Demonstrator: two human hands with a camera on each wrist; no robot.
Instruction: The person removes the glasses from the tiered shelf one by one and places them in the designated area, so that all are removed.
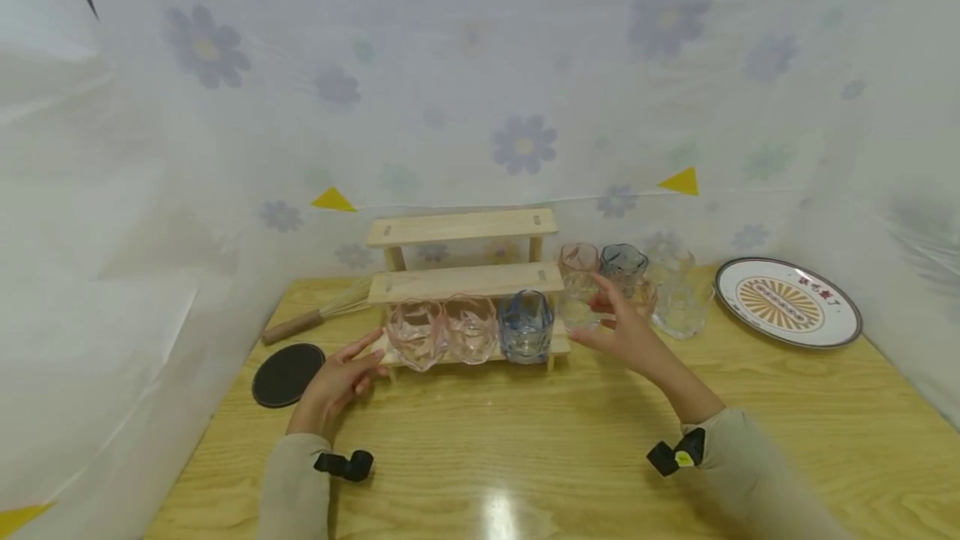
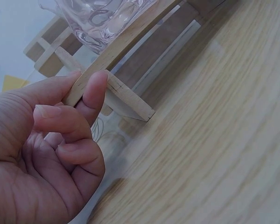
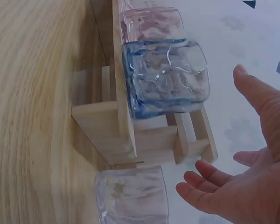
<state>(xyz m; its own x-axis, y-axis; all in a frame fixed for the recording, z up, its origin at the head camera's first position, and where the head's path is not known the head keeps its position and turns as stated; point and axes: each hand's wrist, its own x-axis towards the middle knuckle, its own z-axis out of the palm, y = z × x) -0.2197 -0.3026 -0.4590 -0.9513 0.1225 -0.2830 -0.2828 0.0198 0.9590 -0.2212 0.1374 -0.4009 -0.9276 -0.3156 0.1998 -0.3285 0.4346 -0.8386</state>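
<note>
A three-tier wooden shelf [image 1: 465, 282] stands on the table. On its lowest board are two pink glasses [image 1: 416, 336] and, at the right end, a blue glass [image 1: 527, 332]. My left hand [image 1: 333, 386] pinches the left end of that lowest board [image 2: 119, 49] between thumb and index finger, its other fingers curled. Off the shelf's right end, my right hand [image 1: 626, 336] is spread beside a clear glass [image 3: 133, 198], thumb raised and nothing in its grasp. Fingers of that hand partly cover the clear glass in the head view.
Behind the right hand stand several more glasses, including a pink one [image 1: 579, 257], a dark blue one [image 1: 624, 261] and clear ones [image 1: 681, 311]. A patterned plate [image 1: 787, 304] is at right. At left lie a whisk [image 1: 296, 326] and a black round mat [image 1: 287, 375].
</note>
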